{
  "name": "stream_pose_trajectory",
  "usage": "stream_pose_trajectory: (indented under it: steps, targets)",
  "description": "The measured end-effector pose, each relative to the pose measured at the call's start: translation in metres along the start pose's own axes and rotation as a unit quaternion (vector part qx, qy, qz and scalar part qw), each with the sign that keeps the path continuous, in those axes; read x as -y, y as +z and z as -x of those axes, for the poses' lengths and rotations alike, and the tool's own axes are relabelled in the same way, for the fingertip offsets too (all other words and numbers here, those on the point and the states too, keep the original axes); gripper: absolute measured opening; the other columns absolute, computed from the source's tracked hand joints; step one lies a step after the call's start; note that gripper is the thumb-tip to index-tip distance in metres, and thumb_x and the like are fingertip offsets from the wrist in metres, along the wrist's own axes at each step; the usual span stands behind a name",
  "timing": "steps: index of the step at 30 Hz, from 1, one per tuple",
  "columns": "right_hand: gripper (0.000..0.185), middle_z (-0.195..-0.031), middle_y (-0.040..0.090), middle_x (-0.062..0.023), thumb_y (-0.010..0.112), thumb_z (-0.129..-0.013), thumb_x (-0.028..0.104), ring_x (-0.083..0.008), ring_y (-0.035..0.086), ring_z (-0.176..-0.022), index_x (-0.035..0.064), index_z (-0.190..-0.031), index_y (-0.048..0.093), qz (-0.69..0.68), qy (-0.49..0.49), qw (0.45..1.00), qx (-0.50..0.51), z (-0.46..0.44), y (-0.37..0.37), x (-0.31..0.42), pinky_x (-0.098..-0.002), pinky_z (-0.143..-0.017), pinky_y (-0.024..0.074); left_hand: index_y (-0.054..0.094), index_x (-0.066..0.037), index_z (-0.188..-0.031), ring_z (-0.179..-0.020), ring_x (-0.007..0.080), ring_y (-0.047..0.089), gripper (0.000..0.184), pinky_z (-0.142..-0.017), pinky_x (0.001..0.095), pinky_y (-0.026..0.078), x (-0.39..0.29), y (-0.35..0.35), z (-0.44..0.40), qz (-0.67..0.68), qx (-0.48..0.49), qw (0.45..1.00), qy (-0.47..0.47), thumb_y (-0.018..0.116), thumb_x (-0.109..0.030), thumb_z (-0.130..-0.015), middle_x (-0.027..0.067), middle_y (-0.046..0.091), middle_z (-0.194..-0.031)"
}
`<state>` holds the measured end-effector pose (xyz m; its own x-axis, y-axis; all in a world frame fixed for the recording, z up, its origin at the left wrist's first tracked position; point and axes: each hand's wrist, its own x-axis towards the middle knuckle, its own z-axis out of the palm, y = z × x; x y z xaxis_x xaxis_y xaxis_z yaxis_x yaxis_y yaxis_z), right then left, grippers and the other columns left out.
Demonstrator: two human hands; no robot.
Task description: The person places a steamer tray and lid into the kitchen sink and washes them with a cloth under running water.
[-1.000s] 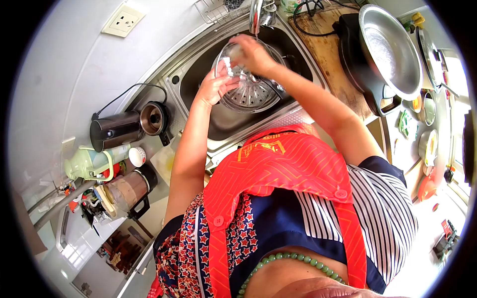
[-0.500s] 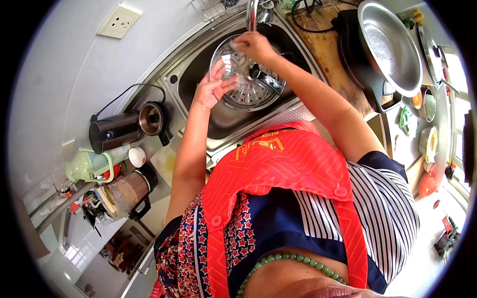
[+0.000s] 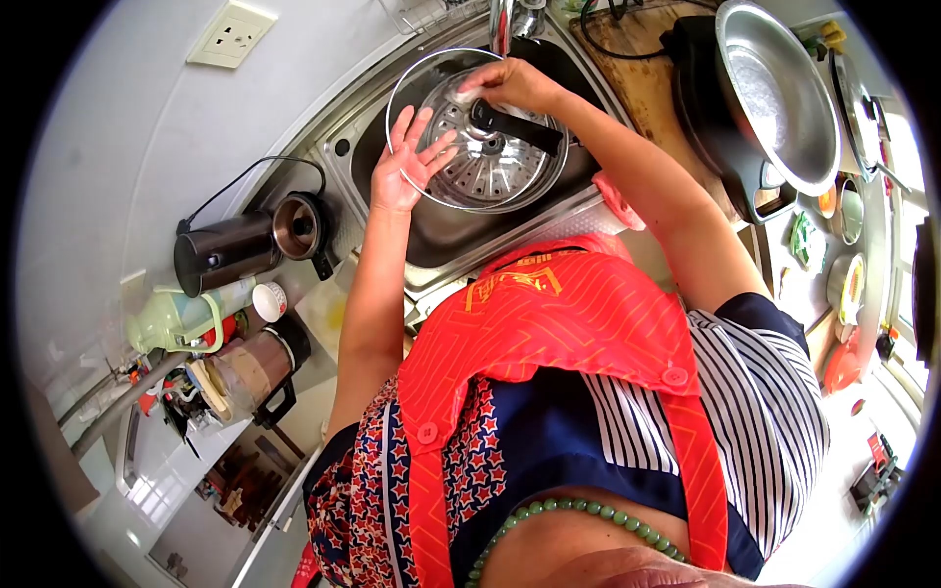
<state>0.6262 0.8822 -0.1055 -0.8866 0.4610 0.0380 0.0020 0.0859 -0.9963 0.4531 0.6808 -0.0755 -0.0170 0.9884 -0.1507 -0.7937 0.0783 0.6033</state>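
A glass pot lid (image 3: pixel 534 186) with a black handle knob bar is tilted over the sink, its steel rim passing across my left hand (image 3: pixel 400 167). That hand supports the lid's left edge, its fingers spread against the glass. My right hand (image 3: pixel 515 86) is at the lid's upper side, fingers pinched around a small whitish wad (image 3: pixel 469 93) pressed near the glass; its kind is unclear. Beneath the lid, seen partly through it, a perforated steel steamer tray (image 3: pixel 480 181) lies in the sink (image 3: pixel 431 240).
The faucet (image 3: pixel 501 29) hangs over the sink's far edge. Right of it are a wooden board (image 3: pixel 627 49) and a steel basin (image 3: pixel 769 93) on a black appliance. At left stand a dark kettle (image 3: pixel 225 253), a green thermos (image 3: pixel 176 318) and a small bowl (image 3: pixel 270 301).
The lid has turned and risen toward the camera, its rim now larger and further left. My right hand has moved slightly, and my left hand has shifted a little left with fingers spread.
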Motion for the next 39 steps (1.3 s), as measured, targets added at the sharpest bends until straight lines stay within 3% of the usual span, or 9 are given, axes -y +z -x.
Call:
stream_pose_trajectory:
  steps: [5, 11, 16, 17, 19, 27, 30, 34, 39]
  targets:
    - [0.019, -0.092, 0.068, -0.0010, 0.063, -0.079, 0.001, -0.0098, 0.059, -0.087, 0.0052, -0.097, 0.069, 0.016, -0.002, 0.988, 0.154, -0.005, 0.016, 0.033, -0.0243, -0.081, 0.0467, 0.024, -0.017, -0.143, -0.121, 0.0427, 0.043, 0.066, -0.104, 0.0572, 0.029, 0.005, 0.009, -0.008, -0.007, -0.001, 0.999, -0.034, 0.057, -0.021, -0.086, 0.0078, 0.026, -0.147]
    - [0.015, -0.088, 0.069, -0.0079, 0.062, -0.078, 0.009, -0.0155, 0.065, -0.078, 0.0071, -0.091, 0.071, 0.278, -0.032, 0.959, -0.042, 0.004, -0.016, 0.006, -0.0266, -0.075, 0.0500, 0.023, -0.014, -0.143, -0.115, 0.0380, 0.049, 0.059, -0.101, 0.0565, 0.034, -0.003, 0.014, -0.009, -0.042, -0.011, 0.999, -0.031, 0.050, -0.016, -0.090, 0.0099, 0.031, -0.144]
    - [0.021, -0.088, 0.065, 0.0014, 0.059, -0.087, 0.015, -0.0082, 0.058, -0.074, 0.0091, -0.106, 0.065, -0.155, 0.076, 0.976, -0.129, 0.025, -0.001, 0.026, -0.0252, -0.067, 0.0485, 0.029, -0.013, -0.141, -0.115, 0.0444, 0.048, 0.055, -0.096, 0.0561, 0.040, -0.008, 0.029, -0.014, -0.047, -0.055, 0.997, -0.024, 0.050, -0.010, -0.089, 0.0111, 0.039, -0.138]
    - [0.021, -0.090, 0.066, -0.0017, 0.062, -0.084, 0.016, -0.0128, 0.061, -0.077, 0.0086, -0.103, 0.066, -0.101, 0.103, 0.986, -0.085, 0.030, 0.007, 0.037, -0.0274, -0.069, 0.0493, 0.030, -0.013, -0.140, -0.114, 0.0441, 0.049, 0.055, -0.095, 0.0560, 0.041, -0.007, 0.031, -0.017, -0.052, -0.066, 0.996, -0.020, 0.050, -0.010, -0.089, 0.0112, 0.039, -0.138]
    - [0.018, -0.092, 0.066, -0.0050, 0.062, -0.082, 0.016, -0.0198, 0.063, -0.081, 0.0075, -0.098, 0.067, 0.230, -0.170, 0.945, -0.160, 0.031, 0.028, 0.021, -0.0298, -0.071, 0.0498, 0.033, -0.013, -0.139, -0.112, 0.0428, 0.051, 0.054, -0.094, 0.0558, 0.042, -0.005, 0.032, -0.020, -0.045, -0.068, 0.997, -0.012, 0.050, -0.009, -0.088, 0.0118, 0.038, -0.139]
    - [0.018, -0.090, 0.065, -0.0141, 0.058, -0.081, 0.019, -0.0327, 0.063, -0.082, 0.0069, -0.089, 0.068, 0.125, 0.088, 0.962, -0.225, 0.028, 0.048, 0.015, -0.0373, -0.073, 0.0503, 0.030, -0.011, -0.139, -0.114, 0.0476, 0.047, 0.055, -0.094, 0.0578, 0.041, 0.011, 0.031, -0.015, -0.069, -0.110, 0.992, -0.007, 0.051, -0.011, -0.089, 0.0145, 0.032, -0.143]
    - [0.019, -0.089, 0.066, -0.0135, 0.056, -0.081, 0.017, -0.0322, 0.064, -0.078, 0.0103, -0.093, 0.068, 0.250, 0.020, 0.946, -0.204, 0.022, 0.052, 0.005, -0.0386, -0.069, 0.0511, 0.030, -0.011, -0.139, -0.114, 0.0483, 0.046, 0.055, -0.094, 0.0587, 0.040, 0.015, 0.025, -0.013, -0.056, -0.122, 0.991, -0.005, 0.052, -0.011, -0.088, 0.0137, 0.031, -0.143]
    - [0.033, -0.114, 0.058, -0.0126, 0.053, -0.077, 0.013, -0.0292, 0.047, -0.117, 0.0007, -0.107, 0.058, 0.506, -0.157, 0.825, -0.199, 0.043, 0.085, 0.013, -0.0432, -0.101, 0.0325, 0.024, -0.013, -0.141, -0.117, 0.0467, 0.044, 0.060, -0.096, 0.0592, 0.038, 0.019, 0.024, -0.014, -0.043, -0.145, 0.988, 0.010, 0.053, -0.013, -0.088, 0.0110, 0.030, -0.144]
    - [0.047, -0.123, 0.054, -0.0148, 0.049, -0.074, -0.002, -0.0329, 0.048, -0.118, 0.0031, -0.120, 0.053, 0.328, -0.163, 0.913, -0.181, 0.088, 0.112, -0.006, -0.0405, -0.102, 0.0355, 0.023, -0.012, -0.141, -0.119, 0.0481, 0.042, 0.061, -0.098, 0.0614, 0.035, 0.022, 0.017, -0.005, -0.028, -0.165, 0.986, 0.025, 0.053, -0.017, -0.089, 0.0105, 0.025, -0.146]
